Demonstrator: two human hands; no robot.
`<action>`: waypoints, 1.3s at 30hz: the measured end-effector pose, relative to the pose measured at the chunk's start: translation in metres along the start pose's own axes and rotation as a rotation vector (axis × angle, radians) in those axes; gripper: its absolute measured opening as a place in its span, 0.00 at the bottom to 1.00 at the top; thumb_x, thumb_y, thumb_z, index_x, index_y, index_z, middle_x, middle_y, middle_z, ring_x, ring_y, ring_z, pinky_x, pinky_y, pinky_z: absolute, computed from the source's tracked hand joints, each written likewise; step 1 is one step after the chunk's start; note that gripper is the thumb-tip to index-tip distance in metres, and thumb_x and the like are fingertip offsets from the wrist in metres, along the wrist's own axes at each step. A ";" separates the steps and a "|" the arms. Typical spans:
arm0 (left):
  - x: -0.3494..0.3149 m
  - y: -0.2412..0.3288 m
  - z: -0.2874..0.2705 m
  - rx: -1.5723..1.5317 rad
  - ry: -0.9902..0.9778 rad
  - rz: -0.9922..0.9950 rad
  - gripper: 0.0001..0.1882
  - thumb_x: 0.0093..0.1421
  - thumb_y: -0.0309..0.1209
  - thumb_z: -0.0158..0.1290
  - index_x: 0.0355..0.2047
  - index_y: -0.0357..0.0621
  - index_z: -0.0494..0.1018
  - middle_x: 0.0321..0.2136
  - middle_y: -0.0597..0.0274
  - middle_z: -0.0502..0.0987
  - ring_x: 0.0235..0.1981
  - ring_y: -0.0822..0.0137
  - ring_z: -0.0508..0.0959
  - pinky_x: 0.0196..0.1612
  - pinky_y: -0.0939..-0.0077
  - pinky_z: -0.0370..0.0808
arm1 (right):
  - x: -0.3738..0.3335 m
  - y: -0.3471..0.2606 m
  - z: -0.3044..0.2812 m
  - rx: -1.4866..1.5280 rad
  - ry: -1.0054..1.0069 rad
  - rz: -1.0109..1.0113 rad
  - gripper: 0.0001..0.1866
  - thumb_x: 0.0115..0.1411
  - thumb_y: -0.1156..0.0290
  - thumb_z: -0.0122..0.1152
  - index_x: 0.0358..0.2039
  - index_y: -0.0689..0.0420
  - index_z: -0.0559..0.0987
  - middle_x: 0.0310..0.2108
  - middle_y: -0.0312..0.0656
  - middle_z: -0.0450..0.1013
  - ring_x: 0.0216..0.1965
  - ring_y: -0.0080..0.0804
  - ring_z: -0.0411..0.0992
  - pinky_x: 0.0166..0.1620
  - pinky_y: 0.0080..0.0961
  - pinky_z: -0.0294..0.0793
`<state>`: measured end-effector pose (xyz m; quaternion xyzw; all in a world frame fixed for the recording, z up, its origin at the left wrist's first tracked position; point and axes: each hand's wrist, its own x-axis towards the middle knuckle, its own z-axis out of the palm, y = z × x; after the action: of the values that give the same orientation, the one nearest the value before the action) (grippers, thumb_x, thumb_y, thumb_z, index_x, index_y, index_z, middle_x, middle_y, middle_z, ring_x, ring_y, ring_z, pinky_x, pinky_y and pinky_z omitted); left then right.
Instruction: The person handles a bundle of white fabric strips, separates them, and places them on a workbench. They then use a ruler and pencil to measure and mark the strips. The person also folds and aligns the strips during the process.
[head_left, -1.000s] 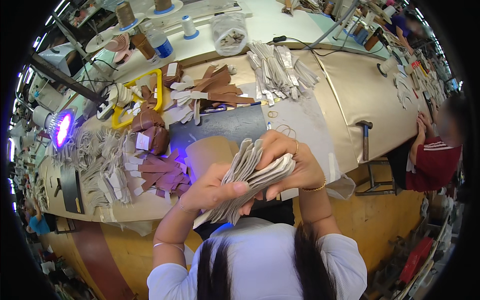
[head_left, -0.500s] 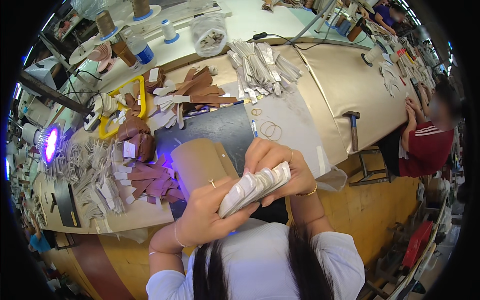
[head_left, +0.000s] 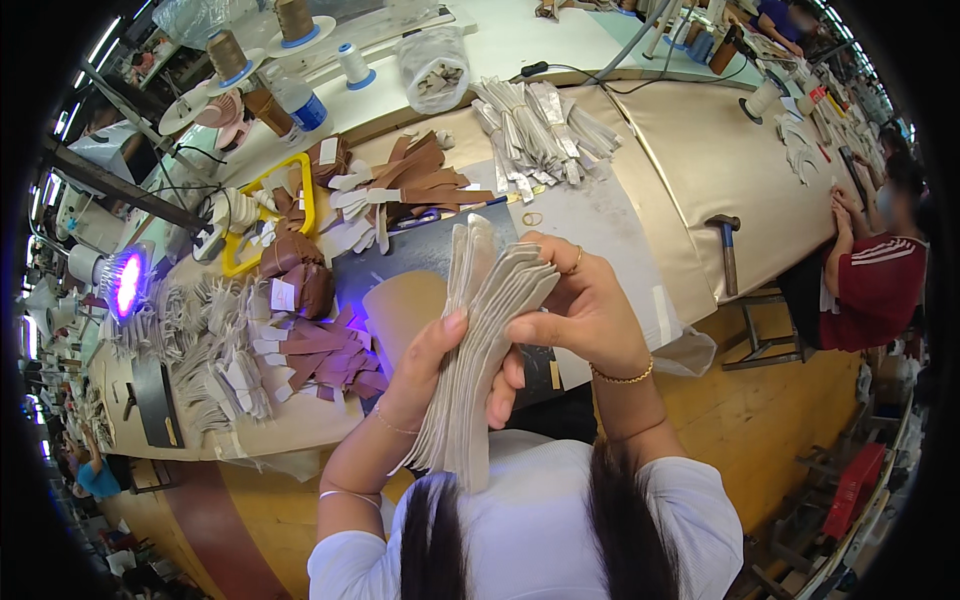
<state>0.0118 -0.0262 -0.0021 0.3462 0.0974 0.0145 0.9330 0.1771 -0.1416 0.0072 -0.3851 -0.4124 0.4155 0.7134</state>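
Note:
A thick stack of long off-white strips [head_left: 478, 345] is held upright before my chest, its layers fanned at the top and bottom. My left hand [head_left: 418, 375] wraps round the stack's left side, thumb across its front. On the other side my right hand [head_left: 565, 310] pinches the upper part, thumb in front and fingers curled behind and below. A few strips at the upper left stand slightly apart from the rest. Behind the stack lie a curved brown sheet [head_left: 405, 305] and a dark mat [head_left: 400, 255] on the table.
Brown strips [head_left: 425, 170], bundled off-white strips [head_left: 545, 125] and a yellow-rimmed basket [head_left: 308, 200] are on the table. A lit lamp [head_left: 128, 285] stands left, with off-white piles [head_left: 215, 345] beside it. A hammer [head_left: 727, 250] lies right; a person in red [head_left: 880, 285] sits beyond.
The stack has turned from lying edge-on between my hands to standing upright, showing its full length. My left hand has shifted to its side; the right has moved slightly.

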 end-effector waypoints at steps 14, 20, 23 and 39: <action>0.014 -0.001 0.007 0.317 0.275 0.126 0.21 0.71 0.37 0.49 0.56 0.33 0.66 0.33 0.53 0.78 0.31 0.61 0.84 0.34 0.74 0.83 | -0.031 -0.031 -0.074 0.221 0.214 -0.471 0.23 0.69 0.55 0.57 0.54 0.62 0.70 0.40 0.47 0.74 0.29 0.31 0.75 0.31 0.27 0.78; 0.019 -0.002 0.010 0.398 0.313 0.058 0.18 0.71 0.34 0.49 0.55 0.33 0.66 0.27 0.56 0.76 0.18 0.69 0.79 0.22 0.81 0.76 | -0.020 -0.059 -0.157 -0.824 0.126 0.164 0.16 0.69 0.63 0.57 0.50 0.62 0.76 0.40 0.44 0.78 0.34 0.25 0.75 0.39 0.22 0.74; 0.020 -0.005 0.007 0.389 0.349 0.060 0.18 0.70 0.33 0.49 0.54 0.34 0.67 0.26 0.58 0.75 0.15 0.71 0.76 0.19 0.82 0.73 | -0.004 -0.003 -0.203 -1.106 -0.017 0.428 0.14 0.67 0.65 0.59 0.46 0.62 0.79 0.33 0.43 0.79 0.34 0.30 0.77 0.41 0.24 0.75; 0.021 -0.008 -0.008 0.261 0.373 0.039 0.16 0.70 0.32 0.50 0.53 0.33 0.68 0.25 0.59 0.74 0.14 0.72 0.75 0.19 0.81 0.73 | -0.037 0.088 -0.224 -1.929 -0.025 0.135 0.38 0.60 0.37 0.55 0.69 0.32 0.63 0.70 0.31 0.59 0.73 0.39 0.49 0.70 0.68 0.32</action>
<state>0.0306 -0.0246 -0.0169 0.4570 0.2628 0.0835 0.8456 0.3444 -0.1903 -0.1628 -0.8237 -0.5609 -0.0576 0.0607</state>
